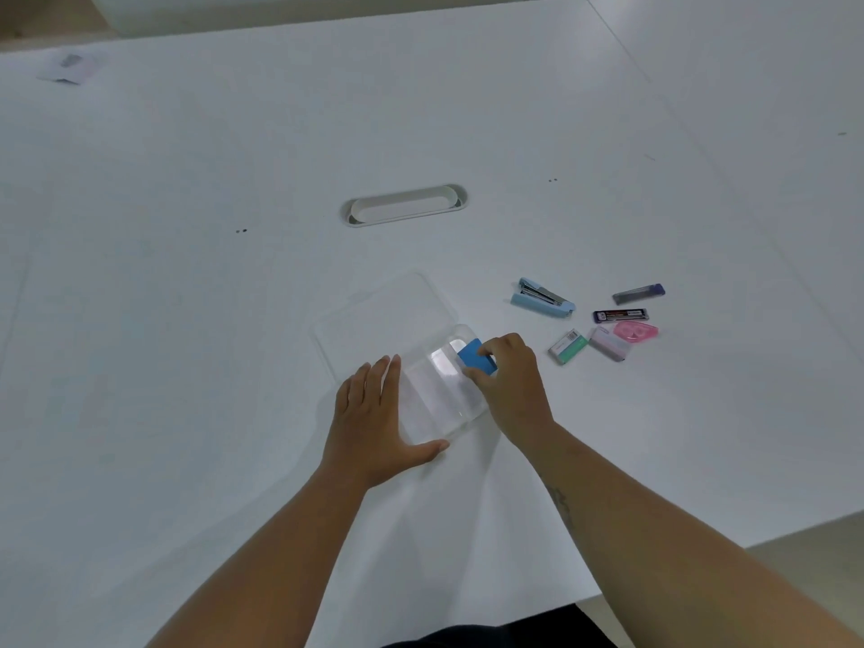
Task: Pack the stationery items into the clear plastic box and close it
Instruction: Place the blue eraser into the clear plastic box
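A person's right hand (507,383) is pinching a flat blue item (474,357) and lowering it into the far end of the clear plastic box (439,397), while the left hand (374,416) is lying flat and unclenched against the box's near-left wall, steadying it. The thin transparent lid (383,315) is lying open behind on the smooth white table (187,320). Packing looks barely begun: a pale-blue stapler (542,299), a pink tape dispenser (636,330) and small rectangular cases are waiting to the right, calling for more reaches.

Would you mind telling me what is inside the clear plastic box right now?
The clear plastic box shows one blue item, held by the right hand at the far end. That hand covers the corner beneath it.
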A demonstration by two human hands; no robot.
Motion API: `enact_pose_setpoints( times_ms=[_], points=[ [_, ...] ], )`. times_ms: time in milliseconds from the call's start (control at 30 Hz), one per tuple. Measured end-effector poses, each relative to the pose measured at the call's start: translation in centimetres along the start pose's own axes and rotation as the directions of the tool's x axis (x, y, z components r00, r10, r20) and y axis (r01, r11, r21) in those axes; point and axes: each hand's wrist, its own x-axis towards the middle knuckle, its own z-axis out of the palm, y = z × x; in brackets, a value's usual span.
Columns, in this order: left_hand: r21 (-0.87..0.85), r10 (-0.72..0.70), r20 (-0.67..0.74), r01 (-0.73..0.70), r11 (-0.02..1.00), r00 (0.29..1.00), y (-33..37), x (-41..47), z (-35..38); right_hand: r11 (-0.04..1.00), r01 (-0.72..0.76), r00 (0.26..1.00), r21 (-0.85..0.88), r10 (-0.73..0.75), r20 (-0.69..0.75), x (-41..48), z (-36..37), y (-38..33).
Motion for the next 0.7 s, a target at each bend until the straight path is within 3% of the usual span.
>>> enact_pose_setpoints(
  times_ms=[200,300,467,700],
  points=[
    [0.012,-0.001,-0.017,0.001,1.0,1.0,0.2,0.4,0.2,0.938,0.232,0.972,-0.258,-0.234,0.022,-0.1,-0.6,1.3],
    [0.009,-0.012,-0.032,0.012,1.0,0.999,0.6,0.8,0.4,0.922,0.298,0.954,-0.249,-0.294,0.055,1.1,-1.8,1.9],
    [0.022,-0.058,-0.035,0.059,0.998,0.998,1.9,1.8,0.4,0.975,0.177,0.981,-0.138,-0.186,-0.056,4.6,-4.4,2.8],
    [0.037,-0.106,-0.035,0.107,0.994,0.994,3.6,3.1,0.7,0.921,0.213,0.973,-0.327,-0.23,-0.015,9.3,-7.2,5.8]
  ],
)
